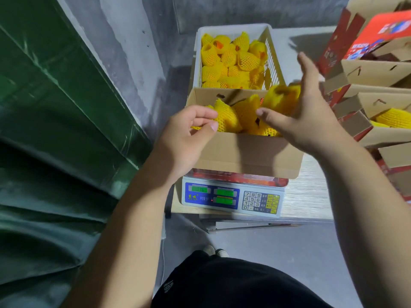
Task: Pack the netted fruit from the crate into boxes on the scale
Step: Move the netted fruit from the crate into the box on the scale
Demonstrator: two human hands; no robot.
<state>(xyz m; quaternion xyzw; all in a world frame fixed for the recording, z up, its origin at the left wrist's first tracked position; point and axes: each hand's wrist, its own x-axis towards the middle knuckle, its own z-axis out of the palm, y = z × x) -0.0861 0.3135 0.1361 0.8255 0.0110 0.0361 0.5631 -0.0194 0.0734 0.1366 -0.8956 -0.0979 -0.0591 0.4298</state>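
Grey concrete floor; left hand (189, 130) pinches netted fruit (226, 117) in box (244, 152); right hand (309, 116) spread beside.

An open box (244, 152) sits on the scale (233, 197), which rests on a table (308, 194). Directly behind the box stands the crate (270, 52), with netted fruit (231, 56) lying in both. To the right, a stack of cartons (375, 96) rises beside the box. Left of everything hangs a tarpaulin (55, 130). Both hands reach over the box, the left hand (186, 134) at its left side and the right hand (309, 116) at its right.
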